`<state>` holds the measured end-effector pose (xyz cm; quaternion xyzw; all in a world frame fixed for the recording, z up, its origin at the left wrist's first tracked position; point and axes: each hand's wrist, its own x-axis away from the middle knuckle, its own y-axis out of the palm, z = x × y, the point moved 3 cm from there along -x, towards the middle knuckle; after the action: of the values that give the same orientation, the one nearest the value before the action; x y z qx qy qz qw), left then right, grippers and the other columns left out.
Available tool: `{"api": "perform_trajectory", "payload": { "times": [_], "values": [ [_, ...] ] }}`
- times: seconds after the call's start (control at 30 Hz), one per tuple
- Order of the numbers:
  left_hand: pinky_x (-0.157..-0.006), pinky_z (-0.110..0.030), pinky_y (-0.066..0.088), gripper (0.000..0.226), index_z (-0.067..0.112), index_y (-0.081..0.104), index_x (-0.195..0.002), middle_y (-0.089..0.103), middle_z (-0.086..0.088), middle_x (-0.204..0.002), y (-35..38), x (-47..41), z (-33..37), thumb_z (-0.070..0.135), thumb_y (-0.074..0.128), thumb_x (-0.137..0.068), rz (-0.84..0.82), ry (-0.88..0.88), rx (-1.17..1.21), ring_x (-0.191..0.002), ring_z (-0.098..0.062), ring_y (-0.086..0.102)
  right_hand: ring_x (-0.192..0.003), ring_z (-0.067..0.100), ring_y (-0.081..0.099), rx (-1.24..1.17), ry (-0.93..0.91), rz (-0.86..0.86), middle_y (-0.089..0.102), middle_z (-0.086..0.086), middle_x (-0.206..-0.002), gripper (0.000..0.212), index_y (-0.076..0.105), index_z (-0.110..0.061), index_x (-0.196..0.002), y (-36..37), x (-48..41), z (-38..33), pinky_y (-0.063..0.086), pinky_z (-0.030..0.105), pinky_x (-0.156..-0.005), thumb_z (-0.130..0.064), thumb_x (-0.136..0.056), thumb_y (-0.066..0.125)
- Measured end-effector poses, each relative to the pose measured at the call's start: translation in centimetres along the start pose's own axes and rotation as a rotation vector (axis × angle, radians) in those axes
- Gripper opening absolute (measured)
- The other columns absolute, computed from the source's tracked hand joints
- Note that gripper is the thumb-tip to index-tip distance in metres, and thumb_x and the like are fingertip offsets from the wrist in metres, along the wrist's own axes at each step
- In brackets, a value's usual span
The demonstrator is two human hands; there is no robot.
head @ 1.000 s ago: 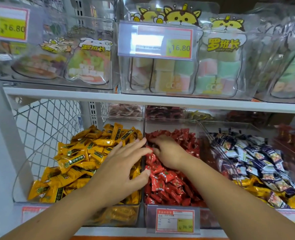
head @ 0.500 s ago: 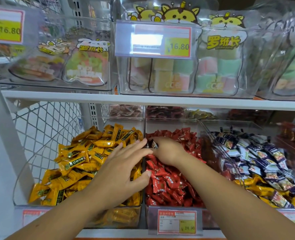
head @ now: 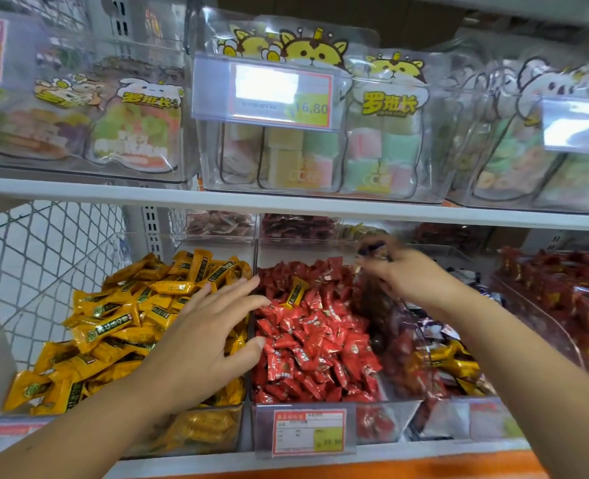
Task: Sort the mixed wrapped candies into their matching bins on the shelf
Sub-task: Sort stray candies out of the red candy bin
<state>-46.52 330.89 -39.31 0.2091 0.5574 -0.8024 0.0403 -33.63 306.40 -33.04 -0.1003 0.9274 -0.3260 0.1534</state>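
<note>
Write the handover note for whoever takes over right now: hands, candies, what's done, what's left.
Left hand: open, resting on the yellow wrapped candies in the clear left bin.
Right hand: pinches a small dark-wrapped candy, blurred, above the red wrapped candies in the middle bin.
Done: one stray in hand.
Left: bin it; one yellow stray lies among the reds, more yellows in the right bin.

1. The left hand (head: pixel 203 340) lies spread, palm down, on the yellow candies (head: pixel 120 316). Its fingertips reach the divider beside the red candies (head: pixel 317 340).
2. The right hand (head: pixel 407 274) is raised over the back of the red pile and pinches a blurred dark-wrapped candy (head: pixel 370 249).
3. A stray yellow candy (head: pixel 296 292) lies on the red ones, between the two hands.
4. Under the right forearm sits a mixed bin (head: pixel 438 361).
</note>
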Motion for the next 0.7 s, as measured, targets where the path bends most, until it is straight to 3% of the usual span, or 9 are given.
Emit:
{"api": "perform_trajectory", "payload": {
  "times": [0.07,0.17,0.3,0.37,0.47,0.53,0.6,0.7],
  "values": [
    [-0.114,-0.018,-0.014,0.058,0.057,0.029,-0.135,0.003,0.035,-0.152,0.1,0.0,0.0,0.072,0.018,-0.080,-0.002,0.002,0.001,-0.138,0.018,-0.009,-0.058,0.016,0.048,0.020,0.051,0.069,0.058,0.000,-0.072,0.020,0.056,-0.024,-0.111,-2.3,0.5,1.6,0.036,0.028,-0.056,-0.030,-0.092,0.061],
    [-0.115,-0.019,-0.012,0.059,0.057,0.030,-0.135,0.005,0.034,-0.153,0.1,0.0,0.0,0.075,0.017,-0.080,0.001,0.003,-0.001,-0.138,0.018,-0.008,-0.075,0.025,0.058,0.151,0.078,0.195,0.065,0.011,-0.095,0.027,0.057,-0.018,-0.118,-4.7,1.0,3.8,0.039,0.031,-0.066,-0.024,-0.093,0.060],
    [-0.115,-0.019,-0.012,0.063,0.054,0.032,-0.138,0.007,0.032,-0.154,0.2,0.0,0.2,0.077,0.016,-0.081,0.012,0.004,0.003,-0.139,0.017,-0.007,-0.106,0.025,0.059,0.297,0.110,0.204,0.061,0.005,-0.124,0.048,0.058,-0.020,-0.127,-5.9,1.6,4.8,0.045,0.029,-0.084,-0.033,-0.083,0.073],
    [-0.114,-0.018,-0.013,0.063,0.054,0.032,-0.138,0.006,0.033,-0.154,0.2,0.0,0.3,0.076,0.017,-0.081,0.007,-0.001,0.006,-0.138,0.018,-0.008,-0.113,0.025,0.058,0.432,0.005,0.222,0.060,0.005,-0.129,0.046,0.059,-0.021,-0.128,-5.3,1.9,3.4,0.045,0.031,-0.092,-0.033,-0.085,0.071],
    [-0.114,-0.018,-0.013,0.060,0.055,0.031,-0.138,0.007,0.032,-0.154,0.2,0.0,0.3,0.072,0.019,-0.082,0.000,-0.007,0.008,-0.138,0.018,-0.008,-0.112,0.011,0.057,0.440,-0.214,0.060,0.066,-0.004,-0.122,0.026,0.067,-0.022,-0.119,-1.1,2.0,-0.4,0.036,0.016,-0.087,-0.025,-0.094,0.059],
    [-0.113,-0.016,-0.014,0.059,0.056,0.030,-0.138,0.006,0.034,-0.153,0.1,0.0,0.3,0.071,0.018,-0.081,0.000,-0.007,0.004,-0.137,0.019,-0.009,-0.116,0.009,0.056,0.422,-0.298,-0.120,0.064,-0.005,-0.125,0.027,0.067,-0.023,-0.121,3.0,1.8,-2.0,0.033,0.013,-0.089,-0.021,-0.098,0.052],
    [-0.111,-0.015,-0.016,0.060,0.056,0.029,-0.138,0.004,0.035,-0.152,0.1,-0.1,0.3,0.070,0.018,-0.081,-0.002,-0.007,-0.005,-0.137,0.019,-0.010,-0.129,0.015,0.047,0.456,-0.344,-0.215,0.054,0.000,-0.140,0.037,0.058,-0.023,-0.132,6.6,0.7,-1.9,0.029,0.017,-0.103,-0.012,-0.099,0.046],
    [-0.112,-0.015,-0.014,0.061,0.053,0.030,-0.140,0.004,0.035,-0.152,0.1,0.0,0.2,0.070,0.019,-0.082,-0.004,-0.007,0.004,-0.137,0.019,-0.009,-0.143,0.027,0.023,0.659,-0.331,-0.282,0.026,0.004,-0.157,0.058,0.036,-0.030,-0.147,10.2,-0.7,-0.2,0.021,0.040,-0.117,-0.007,-0.094,0.045]
  ]
}}
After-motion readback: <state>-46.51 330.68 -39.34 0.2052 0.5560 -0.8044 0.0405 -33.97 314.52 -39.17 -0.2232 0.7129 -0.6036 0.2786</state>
